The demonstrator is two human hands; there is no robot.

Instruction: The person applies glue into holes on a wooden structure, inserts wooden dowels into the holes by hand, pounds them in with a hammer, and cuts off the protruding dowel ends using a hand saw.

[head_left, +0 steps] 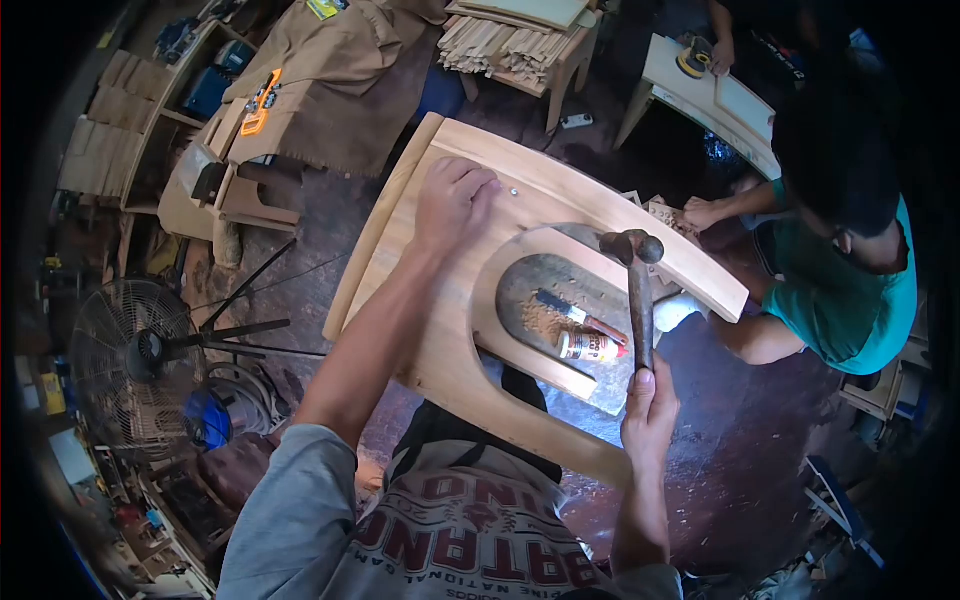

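A curved wooden piece [450,370] with a U-shaped opening lies in front of me. On its upper left part rests my left hand [456,200], fingers curled; what they hold, if anything, is hidden. Beside that hand a small metal dot [514,191] shows in the wood. My right hand [649,405] grips the handle of a hammer [641,290], whose head is over the right side of the opening. Through the opening I see a chisel [562,305], a glue bottle [590,346] and wood shavings [540,318] on a grey surface.
A co-worker in a green shirt [850,300] sits at the right. Another person's hand [722,57] is by a yellow sander [694,60] on a table. A fan [145,345] stands at the left. Wood strips [500,48] are stacked at the top.
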